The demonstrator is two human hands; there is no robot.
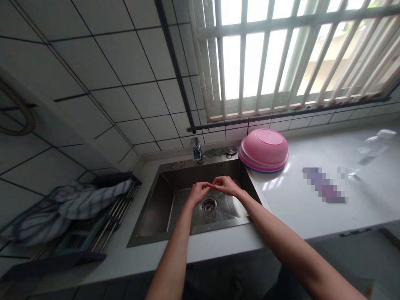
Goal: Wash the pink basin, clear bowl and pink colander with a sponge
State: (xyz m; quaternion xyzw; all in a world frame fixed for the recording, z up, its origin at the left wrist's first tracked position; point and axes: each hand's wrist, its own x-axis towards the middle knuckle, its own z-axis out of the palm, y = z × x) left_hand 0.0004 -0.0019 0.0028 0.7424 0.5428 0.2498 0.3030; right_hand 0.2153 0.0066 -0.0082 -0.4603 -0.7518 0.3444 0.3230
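Both of my arms reach out over a steel sink (156,208). My left hand (197,192) and my right hand (225,185) meet above the drain (208,205), fingertips pinched together and touching each other. Whatever sits between the fingers is too small to make out. A short steel tap (196,151) stands at the back rim of the sink, just beyond the hands.
Upturned pink basins (264,150) are stacked on the white counter (312,208) right of the sink. A clear bottle (371,150) lies at far right. A dish rack (103,221) with a striped cloth (71,204) stands left. A barred window (290,54) is behind.
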